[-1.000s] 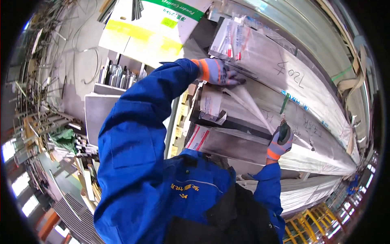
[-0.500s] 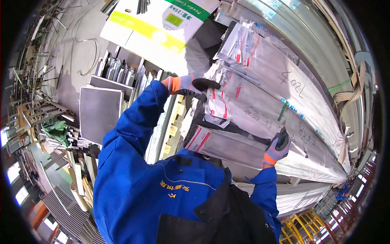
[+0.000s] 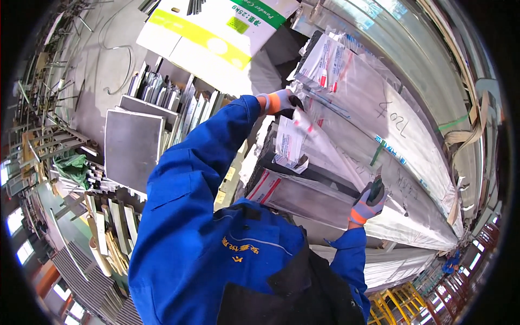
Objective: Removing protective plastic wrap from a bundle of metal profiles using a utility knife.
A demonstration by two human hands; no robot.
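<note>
Long metal profile bundles (image 3: 379,135) wrapped in clear plastic lie stacked in front of me, their ends bearing white and red labels (image 3: 292,143). My left hand (image 3: 281,103), in a grey glove with an orange cuff, reaches up and grips the plastic wrap at the end of an upper bundle. My right hand (image 3: 370,200), gloved the same way, rests against the side of a lower bundle (image 3: 309,197). Its fingers are curled around a small dark tool that I cannot identify. My blue jacket sleeves fill the lower middle of the view.
A white cardboard box (image 3: 216,32) with a yellow and green stripe sits above the bundles. A flat grey metal sheet (image 3: 132,146) and upright profile offcuts (image 3: 162,92) stand at the left. A green cloth (image 3: 73,165) lies lower left. Yellow railings (image 3: 401,309) show at the bottom right.
My left hand has drawn back from the top bundle's side to its labelled end and closed on the wrap. My right hand has stayed on the lower bundle.
</note>
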